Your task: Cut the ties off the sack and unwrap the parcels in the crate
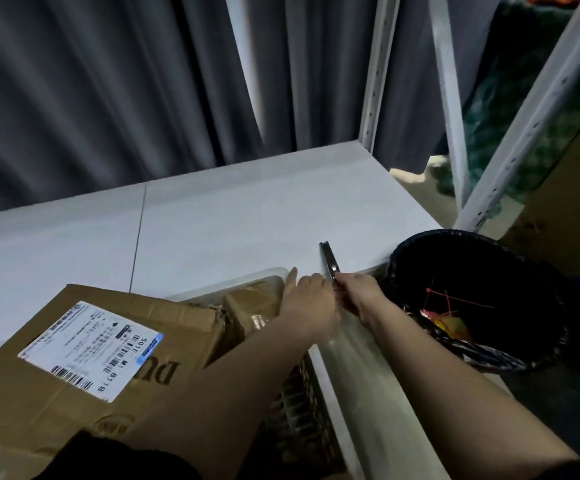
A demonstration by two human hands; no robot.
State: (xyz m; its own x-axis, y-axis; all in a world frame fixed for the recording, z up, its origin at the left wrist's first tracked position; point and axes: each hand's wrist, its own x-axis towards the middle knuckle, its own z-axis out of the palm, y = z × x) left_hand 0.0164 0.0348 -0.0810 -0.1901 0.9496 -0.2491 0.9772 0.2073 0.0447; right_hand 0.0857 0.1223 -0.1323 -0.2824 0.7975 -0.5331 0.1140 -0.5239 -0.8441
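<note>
Right hand (357, 292) gripping dark-handled cutter (329, 260); left hand (307, 299) over clear crate (233, 284).

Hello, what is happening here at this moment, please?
A person stands at a white table. The right hand grips a cutting tool whose tip lies on the table, while the left hand reaches over the crate of cardboard parcels. Cut red ties lie in the black bin.
</note>
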